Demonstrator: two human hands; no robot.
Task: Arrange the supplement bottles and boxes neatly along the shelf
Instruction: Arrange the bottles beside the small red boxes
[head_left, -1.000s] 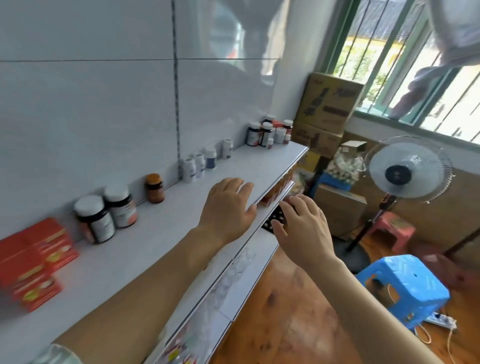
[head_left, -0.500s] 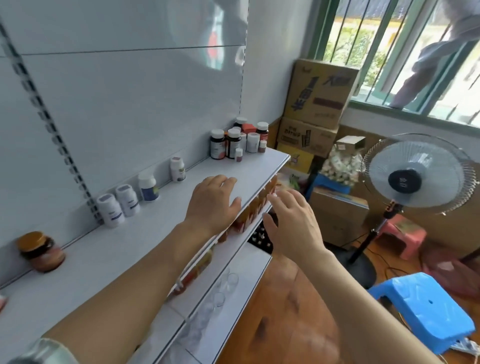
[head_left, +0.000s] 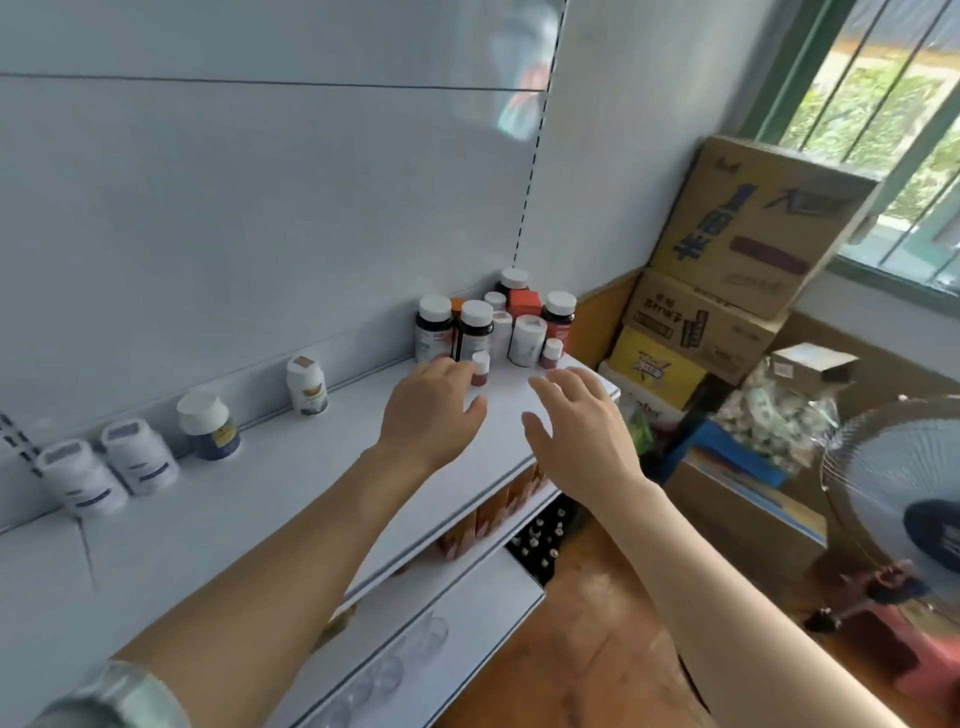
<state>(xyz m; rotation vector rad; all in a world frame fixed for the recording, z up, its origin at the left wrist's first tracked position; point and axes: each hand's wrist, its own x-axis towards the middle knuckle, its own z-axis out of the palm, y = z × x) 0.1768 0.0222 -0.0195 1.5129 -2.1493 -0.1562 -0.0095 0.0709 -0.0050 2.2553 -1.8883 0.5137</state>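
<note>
**At the far end of the shelf, both hands reach the bottle cluster**

On the white shelf (head_left: 218, 519), a tight cluster of supplement bottles (head_left: 493, 325) stands in the far corner against the back panel, with an orange-red box (head_left: 523, 303) among them. The left hand (head_left: 434, 410) is stretched palm down over the shelf, fingers straight and loosely spread, holding nothing; its fingertips lie just in front of the dark bottle (head_left: 434, 330) at the cluster's left edge and right beside a small white-capped bottle (head_left: 480, 368) at the front. Whether they touch either one cannot be told. The right hand (head_left: 582, 431) hovers over the shelf's front corner, fingers apart and relaxed, empty, near the cluster but short of it.

Well to the left of both hands, four more bottles stand spaced along the back panel: a white bottle with an orange label (head_left: 307, 385), a blue-labelled bottle (head_left: 209, 426), and two white bottles (head_left: 111, 470) side by side.

Below, a lower shelf (head_left: 467, 597) holds orange packages. To the right, cardboard boxes (head_left: 737, 260) are stacked under a barred window, and a fan (head_left: 904, 493) stands at the frame's edge.
</note>
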